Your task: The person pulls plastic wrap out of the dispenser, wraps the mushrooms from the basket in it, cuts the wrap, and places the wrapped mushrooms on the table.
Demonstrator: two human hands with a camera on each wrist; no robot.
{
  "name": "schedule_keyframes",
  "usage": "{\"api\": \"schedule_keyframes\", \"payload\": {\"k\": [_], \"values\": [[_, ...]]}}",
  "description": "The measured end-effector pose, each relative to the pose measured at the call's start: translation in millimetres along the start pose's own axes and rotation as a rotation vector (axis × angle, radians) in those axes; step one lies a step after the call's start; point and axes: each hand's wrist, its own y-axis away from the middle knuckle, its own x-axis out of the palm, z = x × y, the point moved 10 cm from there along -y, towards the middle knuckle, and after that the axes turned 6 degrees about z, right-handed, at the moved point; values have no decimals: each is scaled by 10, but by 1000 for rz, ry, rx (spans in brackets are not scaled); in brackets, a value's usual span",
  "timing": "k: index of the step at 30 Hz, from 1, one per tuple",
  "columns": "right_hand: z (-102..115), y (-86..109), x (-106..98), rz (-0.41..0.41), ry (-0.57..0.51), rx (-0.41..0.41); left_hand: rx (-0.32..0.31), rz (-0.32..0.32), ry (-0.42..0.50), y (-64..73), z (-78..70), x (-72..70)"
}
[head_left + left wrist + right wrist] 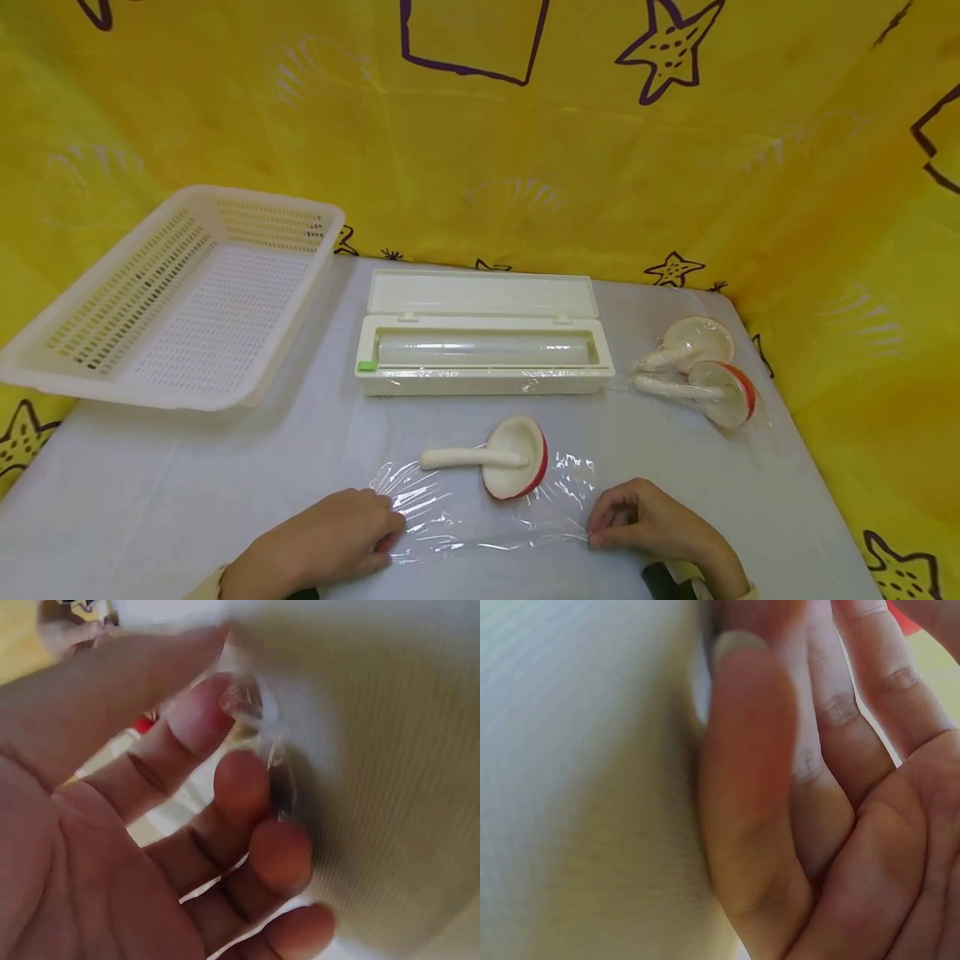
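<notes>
A sheet of clear plastic wrap [480, 529] lies on the table, with a toy mushroom [517, 467] on it. The mushroom has a white stem pointing left and a cap edged in red. At the sheet's near left corner, my left hand [330, 533] pinches the film between thumb and fingers; in the left wrist view, film shows at the fingertips [240, 776]. My right hand [652, 525] pinches the near right corner. The right wrist view shows the thumb [750, 750] against the forefinger, the film itself hidden there.
Behind the sheet stands an open cream wrap dispenser box [483, 383] holding a roll of film [483, 347]. Two film-wrapped mushrooms [699, 342] lie at the right. A white plastic basket [300, 333] stands at the back left. Yellow patterned cloth [465, 150] hangs behind the table.
</notes>
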Motion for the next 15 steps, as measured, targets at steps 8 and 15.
{"api": "schedule_keyframes", "payload": {"k": [8,15], "values": [[65,18,-17,43,16,-43,46,-43,128,16,1,-167],[239,38,-84,20,64,-134,4,-114,151,16,61,-426]]}}
